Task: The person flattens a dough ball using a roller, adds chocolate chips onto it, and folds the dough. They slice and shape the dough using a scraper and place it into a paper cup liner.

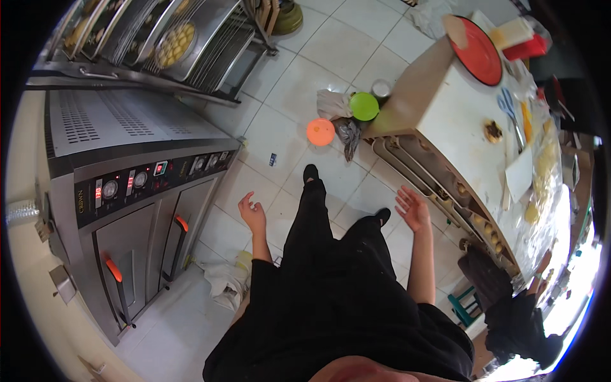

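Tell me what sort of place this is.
Probably a small bakery kitchen. A steel deck oven stands on the left, a rack behind it holds trays of yellow pastries, and a floury worktable is on the right. Both hands, left and right, are empty.

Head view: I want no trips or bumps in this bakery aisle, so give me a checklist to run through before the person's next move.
1. Left hand empty: ok, open, holding nothing.
2. Right hand empty: ok, open, palm showing.
3. Floor ahead free: not ok, an orange round lid, a green round bowl and grey crumpled cloths lie there.
4. Steel deck oven doors closed: ok.
5. Oven heat: cannot tell.
6. White worktable edge clearance: ok, right hand apart from it.
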A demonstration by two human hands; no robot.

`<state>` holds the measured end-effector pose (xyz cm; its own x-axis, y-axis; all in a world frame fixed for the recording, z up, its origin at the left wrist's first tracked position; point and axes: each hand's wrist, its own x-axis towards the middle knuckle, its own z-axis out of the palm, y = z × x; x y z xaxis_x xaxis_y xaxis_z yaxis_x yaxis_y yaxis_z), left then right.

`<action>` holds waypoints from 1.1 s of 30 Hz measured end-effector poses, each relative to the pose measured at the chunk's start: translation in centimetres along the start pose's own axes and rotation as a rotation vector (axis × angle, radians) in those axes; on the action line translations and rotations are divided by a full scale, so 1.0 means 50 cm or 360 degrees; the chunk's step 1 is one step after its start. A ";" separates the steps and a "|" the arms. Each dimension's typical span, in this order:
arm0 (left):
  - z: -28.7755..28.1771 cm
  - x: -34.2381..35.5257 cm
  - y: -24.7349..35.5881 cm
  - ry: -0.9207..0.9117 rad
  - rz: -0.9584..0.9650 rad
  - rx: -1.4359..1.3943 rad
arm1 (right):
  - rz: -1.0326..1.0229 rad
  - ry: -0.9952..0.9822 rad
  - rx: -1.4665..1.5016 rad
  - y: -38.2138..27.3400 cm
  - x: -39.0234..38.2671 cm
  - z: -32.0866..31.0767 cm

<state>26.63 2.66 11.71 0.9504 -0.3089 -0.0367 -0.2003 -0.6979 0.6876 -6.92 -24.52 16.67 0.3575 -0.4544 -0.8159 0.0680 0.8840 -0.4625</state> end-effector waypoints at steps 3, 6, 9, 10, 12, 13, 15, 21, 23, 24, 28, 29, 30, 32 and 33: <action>-0.019 -0.006 -0.261 -0.0041 -0.0329 0.0349 | 0.0387 0.0015 0.0025 0.044 0.022 0.097; -0.038 -0.053 -0.405 -0.0394 -0.1183 0.0157 | 0.0293 0.0075 -0.0108 0.044 0.019 0.160; -0.057 -0.080 -0.449 -0.0991 -0.0949 0.0354 | 0.0190 0.0203 -0.0150 0.028 0.027 0.178; -0.038 -0.072 -0.448 -0.1003 -0.0939 0.0335 | 0.0156 0.0216 -0.0203 0.021 0.036 0.182; -0.001 -0.068 -0.422 -0.0674 -0.1617 0.0248 | 0.0103 0.0234 -0.0269 0.016 0.069 0.199; 0.026 -0.053 -0.388 -0.0773 -0.1417 0.0302 | 0.0048 0.0263 -0.0444 0.013 0.093 0.212; 0.041 -0.003 -0.366 -0.0716 -0.1077 0.0328 | 0.0032 0.0222 -0.0602 0.029 0.169 0.268; 0.118 0.089 -0.201 -0.0442 -0.0478 -0.0165 | -0.0101 0.0436 -0.1133 0.069 0.604 0.304; 0.153 0.076 -0.159 -0.0530 -0.0396 -0.0145 | -0.0525 0.0785 -0.1635 0.050 0.781 0.216; 0.155 0.056 -0.169 -0.0604 -0.0454 -0.0042 | -0.0789 0.0928 -0.1971 0.040 0.851 0.179; 0.101 -0.142 -0.364 -0.0820 -0.0801 0.0295 | -0.1302 0.1508 -0.2103 -0.062 1.069 0.118; 0.045 -0.222 -0.426 -0.0779 -0.1304 0.0286 | -0.1213 0.1540 -0.2169 -0.070 1.113 0.116; 0.020 -0.281 -0.467 -0.0716 -0.1790 0.0212 | -0.1907 0.1725 -0.2468 -0.098 1.144 0.103; 0.023 -0.338 -0.443 -0.0800 -0.2097 0.0194 | -0.1762 0.1414 -0.2494 -0.152 1.167 0.042; 0.010 -0.356 -0.425 -0.0823 -0.2340 0.0146 | -0.1424 0.1210 -0.2520 -0.170 1.174 0.026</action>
<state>13.86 22.66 -2.61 0.1386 0.4880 -0.8618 0.7655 -0.6048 -0.2194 14.69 -58.58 -26.83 0.2647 -0.9638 0.0315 -0.9326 -0.2641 -0.2459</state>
